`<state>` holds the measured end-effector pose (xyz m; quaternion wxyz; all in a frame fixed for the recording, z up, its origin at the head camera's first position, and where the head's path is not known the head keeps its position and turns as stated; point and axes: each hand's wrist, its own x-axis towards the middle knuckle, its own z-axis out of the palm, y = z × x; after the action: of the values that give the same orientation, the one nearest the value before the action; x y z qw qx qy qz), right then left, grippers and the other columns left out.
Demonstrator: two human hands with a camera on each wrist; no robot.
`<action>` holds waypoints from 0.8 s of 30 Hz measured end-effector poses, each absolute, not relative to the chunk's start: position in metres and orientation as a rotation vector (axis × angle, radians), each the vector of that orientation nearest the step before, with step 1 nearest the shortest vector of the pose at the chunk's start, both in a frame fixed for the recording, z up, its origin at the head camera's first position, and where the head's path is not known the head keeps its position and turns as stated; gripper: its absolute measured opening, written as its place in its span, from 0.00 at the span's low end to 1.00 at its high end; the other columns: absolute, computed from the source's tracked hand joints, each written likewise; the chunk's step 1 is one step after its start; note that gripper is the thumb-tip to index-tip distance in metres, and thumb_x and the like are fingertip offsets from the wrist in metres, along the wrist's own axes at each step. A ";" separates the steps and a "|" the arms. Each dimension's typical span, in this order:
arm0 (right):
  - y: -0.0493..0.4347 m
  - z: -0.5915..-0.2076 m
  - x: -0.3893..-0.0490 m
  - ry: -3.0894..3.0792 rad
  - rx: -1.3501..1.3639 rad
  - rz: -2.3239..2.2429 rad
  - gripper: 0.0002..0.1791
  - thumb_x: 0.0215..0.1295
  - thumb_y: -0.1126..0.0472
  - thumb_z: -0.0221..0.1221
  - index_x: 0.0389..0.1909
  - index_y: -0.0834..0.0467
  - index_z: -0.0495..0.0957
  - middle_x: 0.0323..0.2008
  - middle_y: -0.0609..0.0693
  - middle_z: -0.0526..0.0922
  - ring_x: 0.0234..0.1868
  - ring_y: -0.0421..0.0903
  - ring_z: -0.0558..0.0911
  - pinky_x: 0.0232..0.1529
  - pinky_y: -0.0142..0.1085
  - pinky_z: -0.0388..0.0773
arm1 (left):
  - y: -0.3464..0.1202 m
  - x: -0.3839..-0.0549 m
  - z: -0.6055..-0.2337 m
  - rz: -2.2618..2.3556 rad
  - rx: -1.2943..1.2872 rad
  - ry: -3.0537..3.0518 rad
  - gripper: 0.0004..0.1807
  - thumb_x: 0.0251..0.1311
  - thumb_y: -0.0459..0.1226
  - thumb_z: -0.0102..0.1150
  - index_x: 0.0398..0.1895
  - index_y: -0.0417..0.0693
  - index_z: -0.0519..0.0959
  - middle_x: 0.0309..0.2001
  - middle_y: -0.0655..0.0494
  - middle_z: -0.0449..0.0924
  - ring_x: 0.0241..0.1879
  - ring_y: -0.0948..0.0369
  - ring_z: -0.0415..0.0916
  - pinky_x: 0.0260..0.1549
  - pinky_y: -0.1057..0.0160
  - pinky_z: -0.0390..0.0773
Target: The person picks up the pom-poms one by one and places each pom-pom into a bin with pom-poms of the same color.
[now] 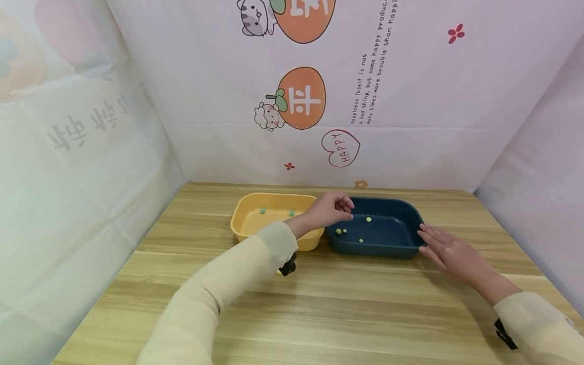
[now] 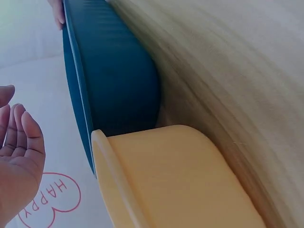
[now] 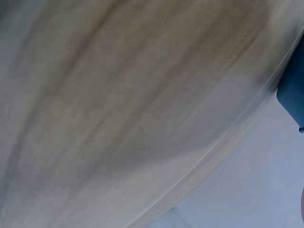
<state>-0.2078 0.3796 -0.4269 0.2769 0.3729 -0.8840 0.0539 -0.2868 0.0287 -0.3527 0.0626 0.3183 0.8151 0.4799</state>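
My left hand hovers over the blue basin's left end, beside the yellow basin. Its fingers are loosely bent, and nothing shows between them in the left wrist view, where the hand is partly cut off. Fingers extended, my right hand touches the right rim of the dark blue basin. Several small yellow-green balls lie in that basin, among them one ball near its middle. Two teal pieces, a left one and a right one, are in the yellow basin, partly hidden by my left arm.
Both basins stand side by side on a wood-grain table, near a printed white cloth backdrop. A small yellow object shows beside the black wrist device under my left sleeve. White cloth also hangs at both sides.
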 end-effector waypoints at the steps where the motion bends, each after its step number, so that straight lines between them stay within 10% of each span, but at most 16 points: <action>1: 0.380 -0.427 -0.208 -2.372 1.003 0.147 0.26 0.67 0.55 0.60 0.56 0.72 0.76 0.57 0.69 0.75 0.55 0.64 0.76 0.70 0.29 0.48 | 0.026 -0.285 -0.352 1.451 0.966 2.459 0.07 0.58 0.30 0.67 0.39 0.42 0.80 0.35 0.56 0.78 0.35 0.63 0.76 0.38 0.72 0.78; 24: 0.381 -0.427 -0.207 -2.393 0.989 0.140 0.26 0.67 0.54 0.60 0.57 0.70 0.75 0.58 0.68 0.75 0.56 0.63 0.76 0.70 0.28 0.47 | -0.040 -0.250 -0.362 1.503 0.985 2.422 0.07 0.57 0.29 0.66 0.38 0.40 0.80 0.34 0.55 0.78 0.34 0.59 0.74 0.34 0.67 0.78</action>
<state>-0.2071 0.3809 -0.4270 0.2709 0.3673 -0.8882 0.0520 -0.2501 -0.0399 -0.3616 0.0630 0.3260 0.8015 0.4974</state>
